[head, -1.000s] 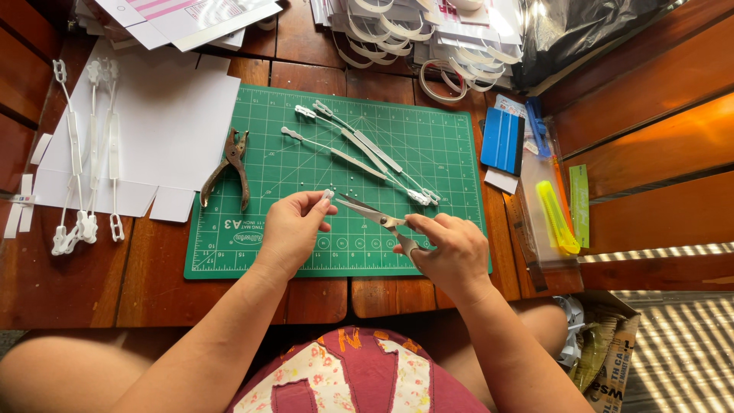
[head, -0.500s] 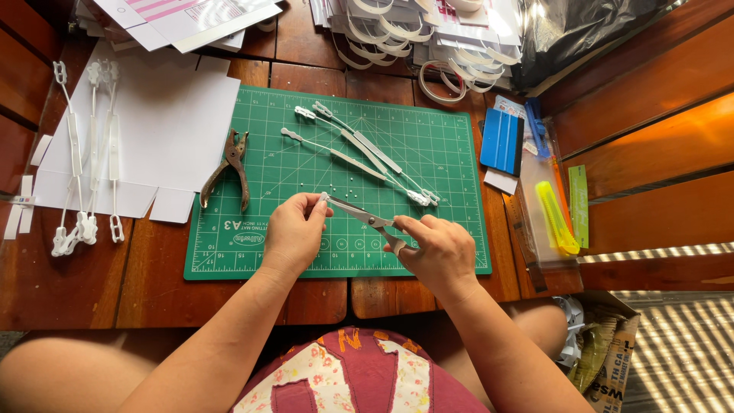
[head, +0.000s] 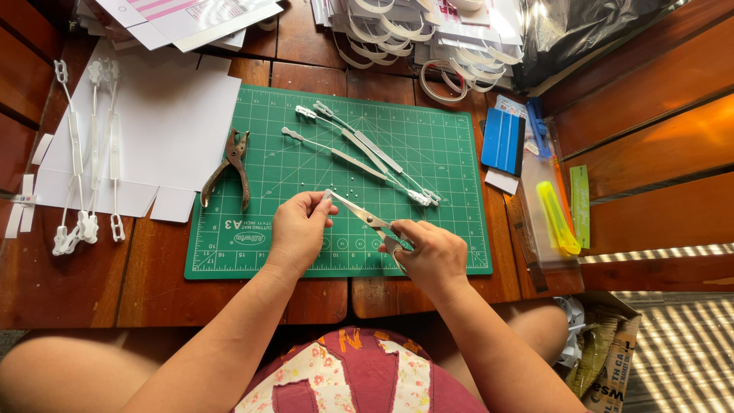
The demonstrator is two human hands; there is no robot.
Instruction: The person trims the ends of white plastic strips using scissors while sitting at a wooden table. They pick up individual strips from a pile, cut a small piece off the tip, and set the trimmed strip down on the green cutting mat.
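Green cutting mat (head: pixel 428 138) covers the wooden table (head: pixel 69 291); over its near edge the right hand (head: pixel 427 256) grips scissors (head: pixel 365 217), blades at a small clear piece (head: pixel 328 196) pinched by the left hand (head: pixel 297 229). Pliers (head: pixel 228 170) lie left, white plastic straps (head: pixel 359 149) beyond — well apart. Bare mat remains between them; a blue scraper (head: pixel 504 141) and yellow knife (head: pixel 556 218) crowd the right edge.

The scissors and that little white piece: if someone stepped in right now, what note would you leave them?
Left hand: pinches a small white plastic piece at its fingertips.
Right hand: grip on the silver metal scissors, blades open at the piece.
On the green cutting mat: three long white plastic strips, rusty metal punch pliers.
More white strips lie on paper to the left.
Whether the cut is made cannot be told.
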